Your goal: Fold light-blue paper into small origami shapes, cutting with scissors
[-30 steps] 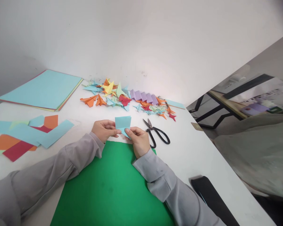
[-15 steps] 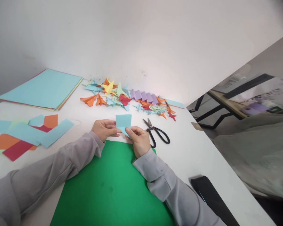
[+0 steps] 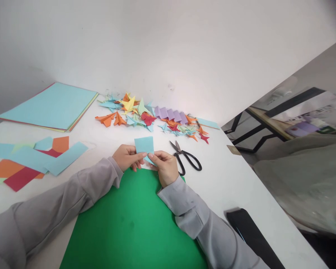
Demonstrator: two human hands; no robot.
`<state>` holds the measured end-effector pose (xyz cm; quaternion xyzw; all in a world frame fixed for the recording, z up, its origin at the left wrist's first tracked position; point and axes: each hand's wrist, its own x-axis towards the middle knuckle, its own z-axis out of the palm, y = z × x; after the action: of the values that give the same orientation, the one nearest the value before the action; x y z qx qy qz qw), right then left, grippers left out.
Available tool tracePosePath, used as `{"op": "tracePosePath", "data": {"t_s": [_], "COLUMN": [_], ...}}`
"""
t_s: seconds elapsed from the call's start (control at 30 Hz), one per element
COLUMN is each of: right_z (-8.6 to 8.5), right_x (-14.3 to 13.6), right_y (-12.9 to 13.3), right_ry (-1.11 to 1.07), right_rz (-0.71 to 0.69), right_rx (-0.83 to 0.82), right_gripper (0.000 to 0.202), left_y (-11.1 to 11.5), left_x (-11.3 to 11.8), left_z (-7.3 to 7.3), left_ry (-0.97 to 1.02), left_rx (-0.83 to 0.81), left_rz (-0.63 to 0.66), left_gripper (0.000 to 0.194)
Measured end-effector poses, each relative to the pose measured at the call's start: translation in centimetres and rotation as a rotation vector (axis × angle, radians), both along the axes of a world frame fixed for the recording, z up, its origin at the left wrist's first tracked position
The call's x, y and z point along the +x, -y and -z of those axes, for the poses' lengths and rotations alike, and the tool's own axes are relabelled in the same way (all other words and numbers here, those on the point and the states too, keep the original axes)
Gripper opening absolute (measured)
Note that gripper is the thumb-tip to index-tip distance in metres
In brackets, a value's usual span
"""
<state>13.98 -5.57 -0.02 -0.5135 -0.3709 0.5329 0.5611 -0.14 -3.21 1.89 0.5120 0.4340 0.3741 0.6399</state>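
1. The desk (image 3: 212,190) bears everything within reach; a large green sheet (image 3: 131,224) lies on it, under both forearms.
2. The small blue paper (image 3: 143,145) is held up by both hands at the green sheet's far edge, its upper part standing flat and a smaller part showing below the thumbs.
3. The left hand (image 3: 130,156) pinches the paper's lower left, thumb across the front.
4. The right hand (image 3: 165,168) grips the lower right between thumb and fingers; the fingers behind are mostly hidden.
5. Scissors (image 3: 179,151) lie partly open just beside the right hand, blades pointing away from the person.
6. Beyond the hands, a pile of folded paper shapes (image 3: 130,106) in yellow, orange, green, blue and red sits near the wall, beside a pleated purple strip (image 3: 172,115).
7. To the left, cut paper strips (image 3: 30,158) overlap one another; behind them rests a stack of large sheets (image 3: 53,106), blue on top.
8. A flat black object (image 3: 249,231) lies by the right sleeve.
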Motion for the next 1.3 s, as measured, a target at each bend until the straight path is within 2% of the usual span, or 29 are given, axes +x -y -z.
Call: {"op": "tracePosePath", "data": {"t_s": [0.17,0.23,0.37,0.5,0.6,0.73,0.97,1.13,1.3], "right_z": [0.1,0.2,0.2,-0.1,-0.4,-0.6,-0.8,-0.8,-0.4], "right_x": [0.1,0.2,0.3,0.3,0.4,0.6,0.5,0.1,0.2], "right_y": [0.0,-0.1,-0.2,-0.2,-0.2,-0.4,-0.4,-0.3,-0.2], "right_ry": [-0.004,0.002,0.008,0.094,0.182,0.18,0.159,0.242,0.236], "right_rz": [-0.026,-0.038,-0.087,-0.229,-0.333,-0.397,-0.366,-0.24,-0.183], "right_rx": [-0.014,-0.01,0.0,0.022,0.049,0.037,0.012,0.055,0.08], "right_gripper": [0.022,0.022,0.022,0.024,0.028,0.03,0.033,0.04,0.041], "left_y": [-0.2,-0.2,0.1,0.5,0.7,0.8,0.9,1.0,1.0], "left_x": [-0.3,-0.4,-0.3,-0.1,-0.2,-0.2,0.0,0.0,0.0], "left_z": [-0.3,-0.3,-0.1,-0.2,-0.4,-0.4,0.2,-0.1,-0.3], "left_ry": [-0.064,-0.085,-0.082,-0.07,-0.106,-0.116,-0.127,-0.128,-0.105], "left_rx": [-0.032,-0.028,-0.01,0.007,0.046,0.088,0.116,0.161,0.159], "left_rz": [0.21,0.246,0.187,0.107,0.108,0.107,0.033,-0.033,-0.035], "left_gripper": [0.034,0.035,0.032,0.025,0.029,0.032,0.034,0.032,0.032]}}
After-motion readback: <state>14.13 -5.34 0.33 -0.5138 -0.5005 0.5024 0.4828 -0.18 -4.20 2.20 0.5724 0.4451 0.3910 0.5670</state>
